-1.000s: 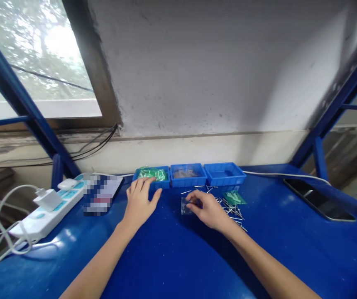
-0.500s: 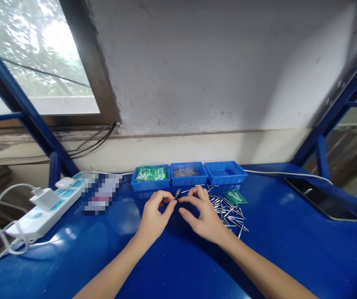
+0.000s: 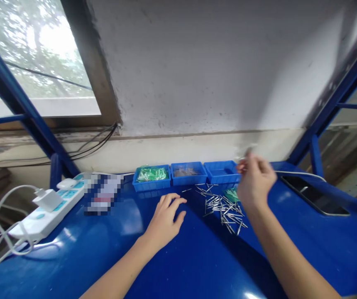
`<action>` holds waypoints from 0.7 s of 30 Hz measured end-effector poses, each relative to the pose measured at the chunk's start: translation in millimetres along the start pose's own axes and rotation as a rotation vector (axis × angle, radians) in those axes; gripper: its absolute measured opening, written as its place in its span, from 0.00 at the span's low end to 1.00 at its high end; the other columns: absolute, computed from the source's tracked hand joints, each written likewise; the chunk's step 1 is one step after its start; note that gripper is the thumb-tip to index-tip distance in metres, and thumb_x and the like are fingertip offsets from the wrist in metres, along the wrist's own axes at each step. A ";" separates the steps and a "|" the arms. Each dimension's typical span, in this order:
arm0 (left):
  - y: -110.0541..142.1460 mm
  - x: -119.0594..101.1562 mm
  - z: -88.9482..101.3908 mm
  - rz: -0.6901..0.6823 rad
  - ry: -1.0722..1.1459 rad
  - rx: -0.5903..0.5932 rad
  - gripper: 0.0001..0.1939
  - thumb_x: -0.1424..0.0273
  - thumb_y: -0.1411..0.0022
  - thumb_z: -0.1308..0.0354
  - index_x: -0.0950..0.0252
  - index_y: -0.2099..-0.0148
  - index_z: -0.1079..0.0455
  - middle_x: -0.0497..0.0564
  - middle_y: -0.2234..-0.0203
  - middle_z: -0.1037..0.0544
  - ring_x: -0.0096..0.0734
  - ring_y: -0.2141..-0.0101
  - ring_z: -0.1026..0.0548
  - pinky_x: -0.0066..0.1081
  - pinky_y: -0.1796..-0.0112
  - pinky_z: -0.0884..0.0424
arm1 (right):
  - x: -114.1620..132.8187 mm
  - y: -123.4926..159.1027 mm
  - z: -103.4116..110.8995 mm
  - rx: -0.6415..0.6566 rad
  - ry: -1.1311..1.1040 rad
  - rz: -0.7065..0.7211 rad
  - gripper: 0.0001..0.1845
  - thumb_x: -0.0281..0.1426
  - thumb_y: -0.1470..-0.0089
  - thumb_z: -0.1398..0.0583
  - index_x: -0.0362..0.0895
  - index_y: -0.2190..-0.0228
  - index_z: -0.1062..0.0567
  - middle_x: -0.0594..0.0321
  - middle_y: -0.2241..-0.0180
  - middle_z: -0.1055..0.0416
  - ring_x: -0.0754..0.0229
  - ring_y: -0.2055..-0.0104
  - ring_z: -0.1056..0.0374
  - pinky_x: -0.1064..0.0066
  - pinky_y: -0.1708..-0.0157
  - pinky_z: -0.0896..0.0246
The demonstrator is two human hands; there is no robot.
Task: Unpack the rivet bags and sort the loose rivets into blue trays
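Observation:
My left hand (image 3: pixel 165 222) hovers over the blue table, left of a loose pile of thin metal pins that look like rivets (image 3: pixel 223 209). Its fingers are curved and apart, with nothing between them. Raised at the right, my right hand (image 3: pixel 256 178) is smeared by motion, its thumb and fingers pinched on what looks like a small clear plastic bag (image 3: pixel 246 153). That bag is too blurred to show its contents. Just left of this wrist, a green packet (image 3: pixel 231 194) lies partly hidden beside the pile.
Three blue bins line the back: one with green packets (image 3: pixel 152 173), one with clear bags (image 3: pixel 186 171), and a right one (image 3: pixel 222 178) partly behind my hand. A phone (image 3: pixel 315 195) lies at right. A power strip (image 3: pixel 47 211) and a blurred-out item (image 3: pixel 103 195) are at left.
Both hands were together at the middle, left of the pins. My right hand has since swung up and right with the small bag; my left hand has opened and stayed near the middle.

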State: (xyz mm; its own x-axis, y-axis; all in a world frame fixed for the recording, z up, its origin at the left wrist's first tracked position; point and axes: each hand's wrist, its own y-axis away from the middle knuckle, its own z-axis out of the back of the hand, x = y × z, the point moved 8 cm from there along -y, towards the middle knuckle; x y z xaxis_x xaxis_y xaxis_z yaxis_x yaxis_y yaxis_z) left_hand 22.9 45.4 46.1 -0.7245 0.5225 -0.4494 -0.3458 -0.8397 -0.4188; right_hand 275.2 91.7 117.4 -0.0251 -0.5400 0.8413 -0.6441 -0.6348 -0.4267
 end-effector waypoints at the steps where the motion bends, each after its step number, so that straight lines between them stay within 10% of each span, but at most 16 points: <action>1: 1.3 0.2 -5.5 0.005 -0.024 0.039 0.14 0.72 0.38 0.49 0.59 0.50 0.35 0.54 0.52 0.34 0.42 0.50 0.37 0.46 0.51 0.36 | 21.6 -9.7 13.3 -0.152 0.022 0.177 0.13 0.41 0.47 0.44 0.43 0.67 0.32 0.66 0.75 0.37 0.67 0.77 0.41 0.71 0.74 0.43; 4: 3.9 1.3 -19.0 0.006 -0.103 0.122 0.15 0.70 0.38 0.49 0.58 0.49 0.35 0.55 0.49 0.35 0.46 0.47 0.38 0.49 0.52 0.37 | 62.8 -12.3 14.7 -0.322 0.275 0.570 0.13 0.39 0.44 0.46 0.43 0.63 0.29 0.62 0.72 0.35 0.64 0.74 0.39 0.68 0.71 0.42; 6: 2.5 2.8 -23.5 0.008 -0.147 0.145 0.15 0.68 0.38 0.49 0.58 0.49 0.36 0.55 0.47 0.36 0.47 0.45 0.40 0.50 0.51 0.38 | 58.5 -9.6 -16.8 -0.065 0.523 0.666 0.13 0.37 0.43 0.47 0.43 0.62 0.27 0.61 0.72 0.33 0.63 0.73 0.39 0.67 0.70 0.42; 10: -10.8 4.9 -29.5 0.019 -0.202 0.168 0.17 0.64 0.36 0.52 0.61 0.46 0.38 0.57 0.44 0.38 0.46 0.44 0.41 0.49 0.49 0.40 | -13.6 14.4 -52.9 0.696 0.870 0.577 0.15 0.39 0.44 0.47 0.44 0.64 0.25 0.58 0.72 0.30 0.56 0.66 0.34 0.64 0.64 0.41; 16: -51.2 -1.2 -61.9 0.019 -0.235 0.251 0.25 0.55 0.34 0.61 0.62 0.41 0.42 0.58 0.39 0.43 0.47 0.41 0.46 0.50 0.46 0.45 | -85.8 14.7 2.8 0.899 0.932 0.393 0.18 0.41 0.43 0.48 0.44 0.62 0.26 0.56 0.63 0.28 0.54 0.59 0.33 0.62 0.58 0.40; 21: -77.7 -12.1 -85.4 -0.010 -0.211 0.269 0.28 0.54 0.34 0.63 0.63 0.38 0.46 0.58 0.40 0.42 0.48 0.42 0.45 0.49 0.45 0.46 | -106.0 21.8 0.9 0.987 1.019 0.367 0.22 0.45 0.46 0.46 0.45 0.54 0.28 0.55 0.59 0.31 0.52 0.57 0.36 0.60 0.57 0.42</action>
State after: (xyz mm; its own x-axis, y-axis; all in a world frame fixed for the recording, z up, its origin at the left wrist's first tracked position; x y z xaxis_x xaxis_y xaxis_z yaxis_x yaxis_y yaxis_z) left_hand 109.5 116.9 16.7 -0.8178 0.5127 -0.2614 -0.4783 -0.8581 -0.1868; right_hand 264.5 134.5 18.6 -0.8566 -0.4015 0.3241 0.2807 -0.8896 -0.3602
